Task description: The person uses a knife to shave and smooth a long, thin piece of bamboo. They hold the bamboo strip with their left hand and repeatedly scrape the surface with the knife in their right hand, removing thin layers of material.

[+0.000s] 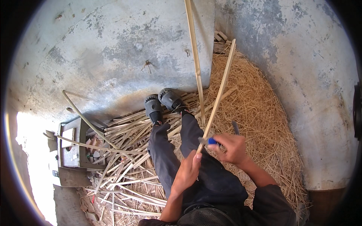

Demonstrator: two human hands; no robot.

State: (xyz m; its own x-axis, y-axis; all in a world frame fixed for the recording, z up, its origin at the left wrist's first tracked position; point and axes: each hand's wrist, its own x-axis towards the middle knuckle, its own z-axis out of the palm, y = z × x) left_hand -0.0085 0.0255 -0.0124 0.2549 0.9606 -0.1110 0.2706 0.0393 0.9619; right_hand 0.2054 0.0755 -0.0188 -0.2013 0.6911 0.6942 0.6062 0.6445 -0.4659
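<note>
My left hand [187, 170] is closed round the lower end of a long, pale bamboo strip [221, 90], which slants up and away to the right. My right hand [230, 148] grips a small bladed tool with a blue part [212, 141]. Its short grey metal end [203, 142] lies against the strip, just above my left thumb. A dark blade-like piece [235, 128] juts out past the knuckles of my right hand. Fingers hide most of the tool, so its full shape cannot be made out.
Straw-like shavings [256, 101] are heaped on the right. Many cut strips [128, 132] lie around my legs and shoes [169, 100]. One tall strip [194, 49] leans on the worn grey wall [113, 49]. A box with scraps [73, 145] stands at the left, crossed by bent rods [85, 119].
</note>
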